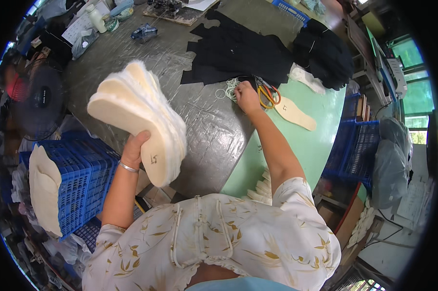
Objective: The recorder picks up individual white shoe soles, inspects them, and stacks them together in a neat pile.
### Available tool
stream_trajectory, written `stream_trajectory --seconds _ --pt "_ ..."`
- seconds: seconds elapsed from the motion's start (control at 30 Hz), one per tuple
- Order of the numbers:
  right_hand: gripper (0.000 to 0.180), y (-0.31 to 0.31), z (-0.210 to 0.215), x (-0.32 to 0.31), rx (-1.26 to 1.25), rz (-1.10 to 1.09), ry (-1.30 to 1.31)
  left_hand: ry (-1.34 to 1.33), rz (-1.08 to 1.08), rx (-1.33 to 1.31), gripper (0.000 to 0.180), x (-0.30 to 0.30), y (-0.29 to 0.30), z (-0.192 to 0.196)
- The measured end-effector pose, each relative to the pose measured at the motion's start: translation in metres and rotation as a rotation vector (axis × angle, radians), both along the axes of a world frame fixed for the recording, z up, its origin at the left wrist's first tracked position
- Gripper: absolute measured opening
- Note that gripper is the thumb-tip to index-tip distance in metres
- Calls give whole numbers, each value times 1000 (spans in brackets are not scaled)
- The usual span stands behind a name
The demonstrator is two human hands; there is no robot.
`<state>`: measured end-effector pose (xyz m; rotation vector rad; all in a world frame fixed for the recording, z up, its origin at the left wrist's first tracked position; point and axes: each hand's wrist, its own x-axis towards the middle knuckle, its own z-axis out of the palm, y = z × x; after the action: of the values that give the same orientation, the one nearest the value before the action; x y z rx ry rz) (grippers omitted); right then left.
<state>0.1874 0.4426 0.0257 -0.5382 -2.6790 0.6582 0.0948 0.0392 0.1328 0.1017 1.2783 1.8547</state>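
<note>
My left hand (133,149) is closed round a thick stack of cream insoles (162,133) with fluffy white edges, held up over the left part of the table. The stack fans out toward its far end. Over the middle of the table, my right hand (248,98) has its fingers bent together on a small heap of pale rubber bands (231,90). Just right of that hand lie scissors (264,99) with orange and yellow handles. Beyond them a single cream insole (295,113) rests on the green mat.
Black fabric pieces (243,51) lie flat beyond my right hand, with a black bundle (323,53) at the far right. Blue crates (86,179) stand low on the left, near a fan (43,97). More blue crates (352,145) are at the right, beside the green mat (245,169).
</note>
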Motion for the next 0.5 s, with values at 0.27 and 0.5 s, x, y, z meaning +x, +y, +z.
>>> stream_trajectory --seconds 0.27,0.5 --pt "16 -59 98 26 -1237 111 -146 -104 -187 445 101 35 5 -42" --pt "21 -127 119 56 -693 373 -349 -169 -186 375 87 44 27 -37"
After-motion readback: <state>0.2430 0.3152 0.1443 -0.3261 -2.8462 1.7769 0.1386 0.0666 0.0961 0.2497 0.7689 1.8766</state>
